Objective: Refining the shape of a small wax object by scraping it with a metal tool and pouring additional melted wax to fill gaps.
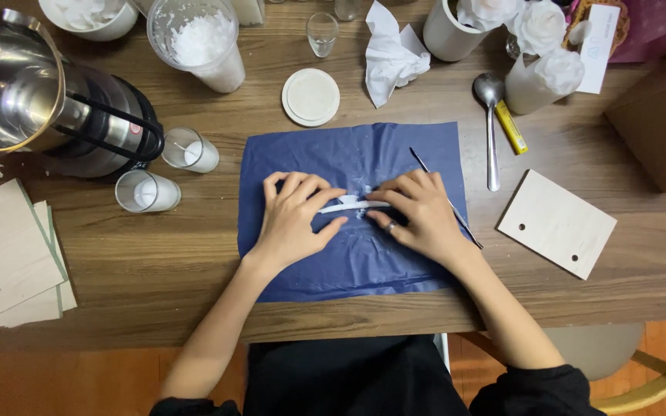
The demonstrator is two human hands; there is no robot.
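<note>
Pinching a thin white wax strip [352, 206] between both hands [296, 216] [418, 212] over my crumpled blue cloth [348, 154], I judge uneven pressure could snap it.

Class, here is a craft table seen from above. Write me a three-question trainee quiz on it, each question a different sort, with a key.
1. True or false: the left hand and right hand both press a thin white strip on the blue cloth.
2. Right of the cloth lies a: A fork, B spoon, C brush.
3. Fill in: the two small glass candles lie ____ of the cloth.

Key: 1 true; 2 B; 3 left.
</note>
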